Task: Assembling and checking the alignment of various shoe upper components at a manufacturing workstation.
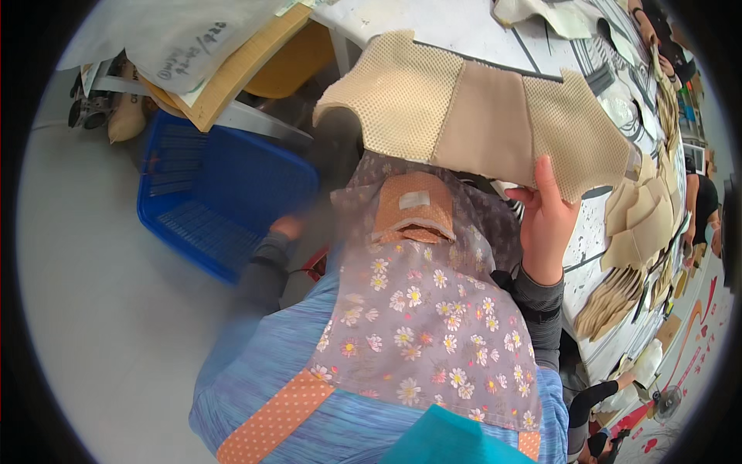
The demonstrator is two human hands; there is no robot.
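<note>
My right hand (546, 220) grips the lower edge of a beige fabric piece (479, 116) made of two mesh side panels and a smooth middle panel, held up in front of me. My left hand (287, 226) is blurred and lowered beside my lap, close to the blue plastic basket (224, 193); whether it holds anything cannot be told. A flowered grey apron with orange dotted patches (417, 309) covers my lap.
A white worktable (464, 31) lies ahead, with stacks of cut beige fabric pieces (641, 224) at the right. A wooden board and a pale cover (232, 62) overhang at the upper left. Grey floor (100, 294) spreads to the left. Another person's arm (699, 205) shows at the right edge.
</note>
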